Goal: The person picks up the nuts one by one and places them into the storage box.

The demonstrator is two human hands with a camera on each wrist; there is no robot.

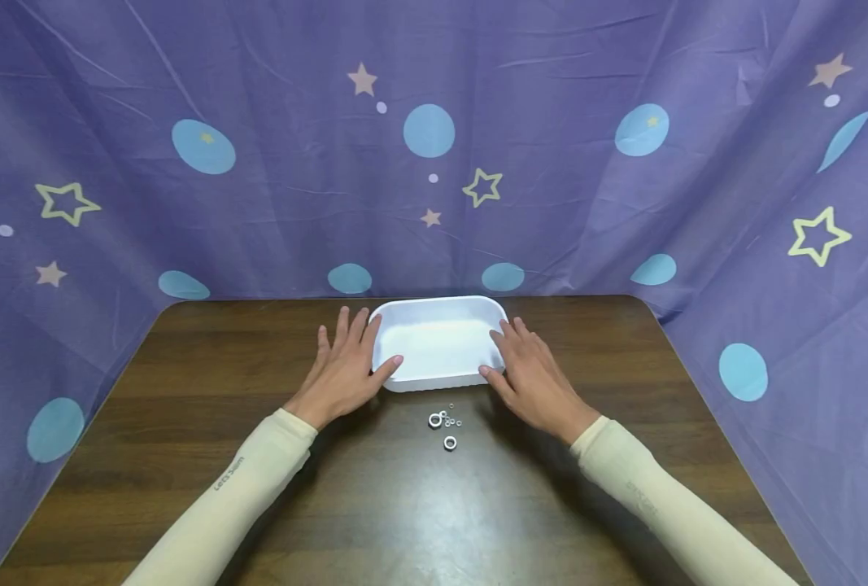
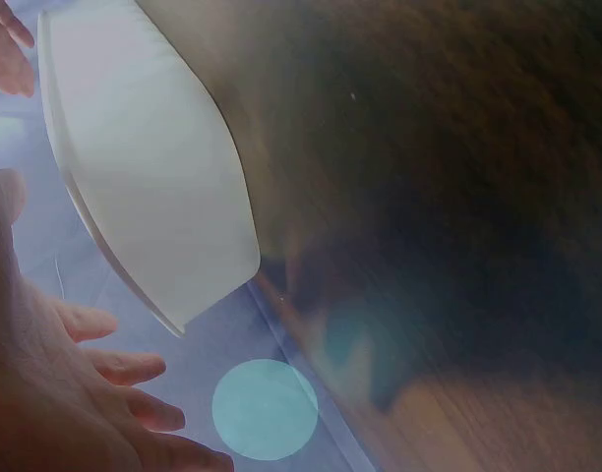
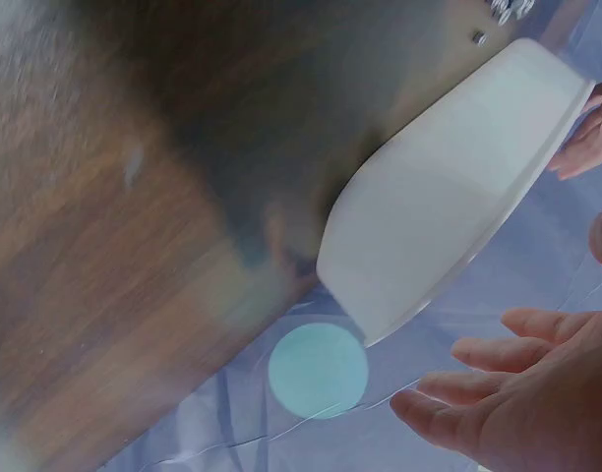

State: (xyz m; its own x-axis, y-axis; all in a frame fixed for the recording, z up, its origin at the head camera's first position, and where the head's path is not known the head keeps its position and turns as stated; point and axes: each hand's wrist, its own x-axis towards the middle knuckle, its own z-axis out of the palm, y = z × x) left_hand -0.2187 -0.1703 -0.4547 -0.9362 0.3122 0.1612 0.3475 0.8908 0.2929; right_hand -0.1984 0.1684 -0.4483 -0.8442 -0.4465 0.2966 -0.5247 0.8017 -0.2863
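A white, rounded rectangular tray rests near the back edge of the wooden table. My left hand is at its left end with the fingers spread and straight. On the opposite side, my right hand extends over the right end, thumb near the front rim. Both wrist views show the tray's outer wall with a gap between it and the extended fingers. In front of the tray lie two larger metal nuts, one nearer me and one farther off, beside several tiny ring-shaped metal pieces.
The brown wooden table has rounded back corners. A purple curtain with stars and blue circles hangs behind it and along both sides, close to the table's edges.
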